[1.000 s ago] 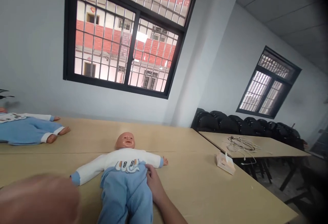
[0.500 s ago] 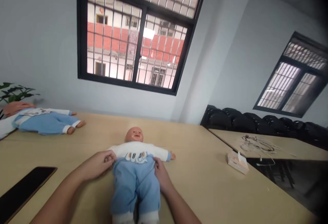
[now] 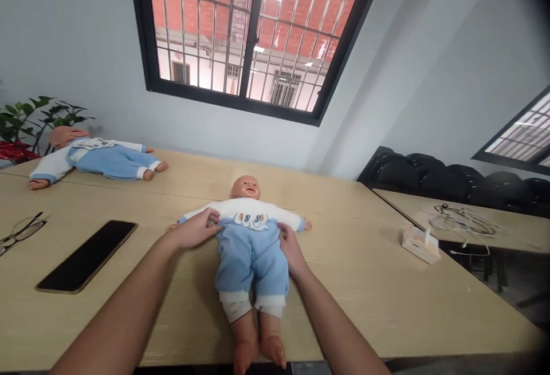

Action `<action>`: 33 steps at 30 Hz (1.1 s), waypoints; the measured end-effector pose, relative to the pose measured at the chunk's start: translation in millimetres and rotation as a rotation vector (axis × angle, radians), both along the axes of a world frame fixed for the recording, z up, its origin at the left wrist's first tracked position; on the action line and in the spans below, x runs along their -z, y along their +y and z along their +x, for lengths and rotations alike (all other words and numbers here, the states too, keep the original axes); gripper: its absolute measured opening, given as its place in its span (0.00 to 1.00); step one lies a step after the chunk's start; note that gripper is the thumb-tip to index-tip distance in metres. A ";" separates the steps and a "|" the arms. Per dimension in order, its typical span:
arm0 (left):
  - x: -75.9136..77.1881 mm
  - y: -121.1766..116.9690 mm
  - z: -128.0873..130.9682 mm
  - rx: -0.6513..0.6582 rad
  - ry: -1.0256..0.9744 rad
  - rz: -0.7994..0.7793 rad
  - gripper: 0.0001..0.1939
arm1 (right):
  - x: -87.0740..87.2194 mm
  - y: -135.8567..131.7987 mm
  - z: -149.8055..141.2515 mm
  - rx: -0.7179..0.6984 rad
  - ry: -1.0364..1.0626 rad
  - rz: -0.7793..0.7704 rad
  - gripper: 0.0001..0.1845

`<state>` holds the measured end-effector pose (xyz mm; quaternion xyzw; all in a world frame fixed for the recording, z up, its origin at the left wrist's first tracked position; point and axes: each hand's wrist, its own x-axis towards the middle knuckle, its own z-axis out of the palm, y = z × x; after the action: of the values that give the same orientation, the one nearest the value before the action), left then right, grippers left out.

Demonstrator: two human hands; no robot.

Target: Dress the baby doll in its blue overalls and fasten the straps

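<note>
A baby doll (image 3: pixel 251 232) in a white top and blue trousers lies on its back on the wooden table (image 3: pixel 361 266), head toward the window, bare feet at the near edge. My left hand (image 3: pixel 198 229) rests at the doll's left side, by the waist of its blue trousers, fingers curled onto the cloth. My right hand (image 3: pixel 290 246) presses against the other side of the trousers, fingers closed on the fabric.
A second doll (image 3: pixel 97 157) in the same clothes lies at the far left. A black phone (image 3: pixel 88 255) and glasses (image 3: pixel 19 231) lie left of me. A tissue box (image 3: pixel 420 243) and cables (image 3: pixel 462 223) lie right. Black chairs (image 3: pixel 447 177) line the wall; a plant (image 3: pixel 40 113) stands far left.
My view has tipped down, showing the doll's legs and feet. My left hand came from near the camera onto the doll's left side; my right hand stayed at its right side.
</note>
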<state>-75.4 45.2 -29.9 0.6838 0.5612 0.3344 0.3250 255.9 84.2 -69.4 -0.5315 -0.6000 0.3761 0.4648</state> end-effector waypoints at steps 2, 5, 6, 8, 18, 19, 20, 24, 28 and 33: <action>-0.4 1.7 0.0 0.049 0.027 0.000 0.26 | -3.2 -0.9 -1.9 -0.031 0.056 -0.020 0.25; -4.7 4.6 0.0 0.092 0.084 0.043 0.20 | -7.2 -1.3 -3.0 -0.057 0.101 -0.042 0.24; -6.2 5.7 0.2 0.076 0.077 0.080 0.20 | -8.3 -1.6 -2.7 -0.059 0.106 -0.046 0.23; -8.1 7.9 1.3 0.038 0.022 0.141 0.19 | -9.9 -3.0 -2.0 -0.048 0.116 -0.052 0.22; -2.3 6.6 7.9 -0.009 -0.034 0.028 0.21 | -11.1 -5.8 -3.8 0.105 0.113 -0.031 0.20; -2.2 6.2 7.2 -0.019 -0.016 0.030 0.22 | -10.4 -5.0 -3.7 0.110 0.108 -0.032 0.20; -2.4 5.9 6.7 -0.024 0.012 0.032 0.22 | -9.7 -4.2 -3.4 0.117 0.101 -0.035 0.20; -5.8 5.7 8.0 -0.052 0.190 0.053 0.13 | -8.3 -3.2 -2.9 0.137 0.080 -0.053 0.22; -12.5 4.2 12.7 -0.114 0.256 0.098 0.11 | -8.4 -4.7 -4.2 0.120 0.082 -0.035 0.23; -16.9 1.7 14.4 -0.048 0.287 0.078 0.13 | -5.3 -3.6 -4.6 0.080 0.063 -0.032 0.23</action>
<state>-61.0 46.9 -13.0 0.7231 0.6048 0.2621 0.2066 251.2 80.6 -64.1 -0.5504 -0.5573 0.3830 0.4897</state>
